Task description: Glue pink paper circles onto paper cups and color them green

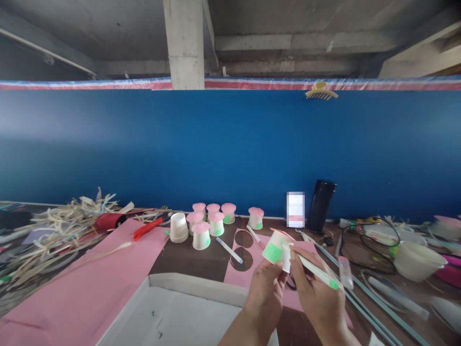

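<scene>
My left hand (265,294) grips a small white paper cup (267,251) tilted in front of me, with a bright green patch on its side and a pink edge at its top. In my right hand (320,297) is a white marker (314,267) with a green end, its tip side pointing at the cup's right side. Whether the tip touches the cup I cannot tell. Pink cardboard (239,275) with round holes cut in it lies beneath and behind my hands. Farther back stand several white cups (200,240) with pink discs on top and green marks.
A plain white cup (179,228) stands left of the capped ones. Nearest me is a shallow white tray (194,280). Pale strips (82,223) pile up on the left. A black cylinder (321,206) stands by the blue partition (230,149); tubes (367,293) and a white tub (418,262) are right.
</scene>
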### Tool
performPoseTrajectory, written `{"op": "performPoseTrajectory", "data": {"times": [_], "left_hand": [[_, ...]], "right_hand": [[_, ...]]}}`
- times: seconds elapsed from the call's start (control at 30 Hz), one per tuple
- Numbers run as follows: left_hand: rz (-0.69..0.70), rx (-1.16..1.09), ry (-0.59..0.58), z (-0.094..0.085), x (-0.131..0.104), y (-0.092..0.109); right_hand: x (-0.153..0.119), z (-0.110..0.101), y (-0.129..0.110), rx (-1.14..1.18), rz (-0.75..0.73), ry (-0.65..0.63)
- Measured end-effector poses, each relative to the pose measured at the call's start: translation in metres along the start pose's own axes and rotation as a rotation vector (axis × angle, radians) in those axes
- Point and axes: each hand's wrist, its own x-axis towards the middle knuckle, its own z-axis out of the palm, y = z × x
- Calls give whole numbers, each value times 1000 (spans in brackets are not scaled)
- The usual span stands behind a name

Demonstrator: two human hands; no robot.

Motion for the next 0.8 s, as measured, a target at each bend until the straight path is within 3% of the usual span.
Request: {"op": "performPoseTrajectory", "data": {"times": [0.8], "left_hand": [[-5,-46,36,-3,2,-3]], "right_hand": [[0,0,1,-35,4,-4]]}}
